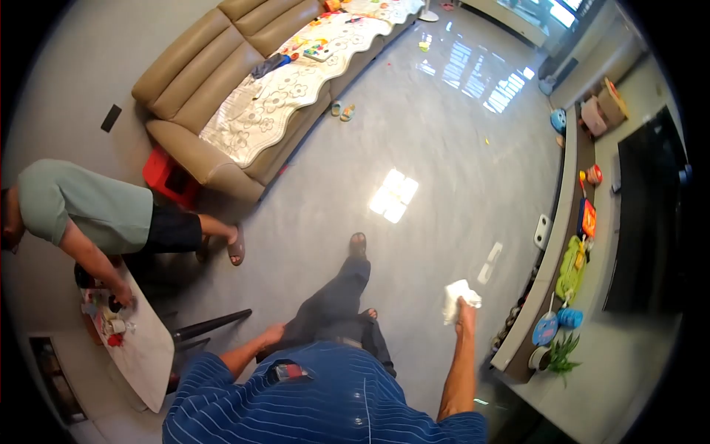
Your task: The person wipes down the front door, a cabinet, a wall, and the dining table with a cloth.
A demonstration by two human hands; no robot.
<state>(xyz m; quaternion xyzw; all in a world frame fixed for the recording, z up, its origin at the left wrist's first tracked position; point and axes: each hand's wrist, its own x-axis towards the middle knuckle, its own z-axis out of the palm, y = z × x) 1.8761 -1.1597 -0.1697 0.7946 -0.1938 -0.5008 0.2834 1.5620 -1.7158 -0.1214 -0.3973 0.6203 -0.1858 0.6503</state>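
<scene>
A crumpled white cloth or tissue (460,299) is held in my right hand (466,314), which is stretched out over the grey floor on the right. My fingers are closed around its lower part. My left hand (274,334) hangs beside my left thigh, against the dark trousers (325,300). Its fingers are too small and blurred to make out, and no object shows in it. One of my feet (358,244), in a dark sandal, is forward on the floor.
Another person (96,207) leans over a marble-topped table (148,362) at the left, near a chair leg (214,324). A brown sofa (188,66) stands upper left, with small sandals (343,111) before it. Toys and a potted plant (560,357) line the right-hand cabinet (551,296).
</scene>
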